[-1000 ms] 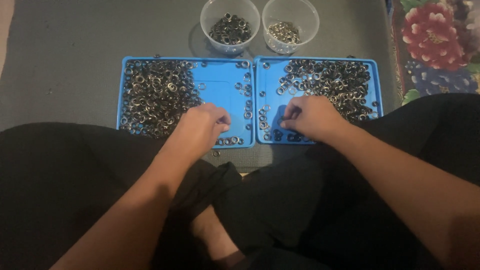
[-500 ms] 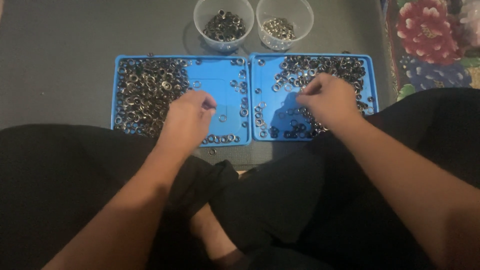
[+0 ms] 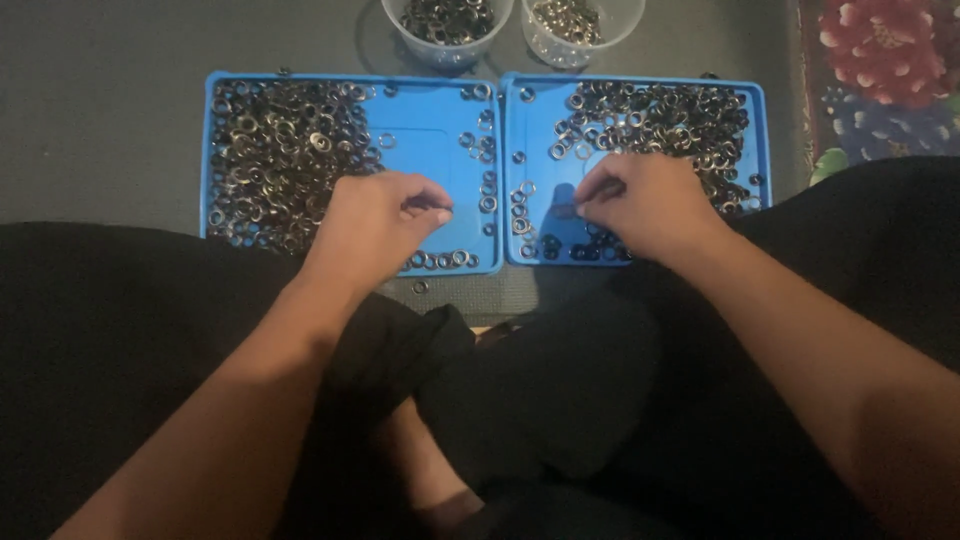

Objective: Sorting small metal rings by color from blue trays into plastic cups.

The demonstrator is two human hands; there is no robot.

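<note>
I see left hand (image 3: 375,225) over left blue square plastic tray (image 3: 425,135), fingers pinched, contents unclear. Right hand (image 3: 640,205) over right blue square plastic tray (image 3: 535,125), fingers pinched among small metal rings (image 3: 650,110); can't tell if grasping one.

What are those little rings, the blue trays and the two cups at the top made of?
Rings: probably metal; small round eyelets that glint dark silver.
Trays, left and right: likely moulded plastic; even bright blue, smooth, with raised rims.
Cups, left and right: likely clear plastic; see-through walls show rings inside.
</note>
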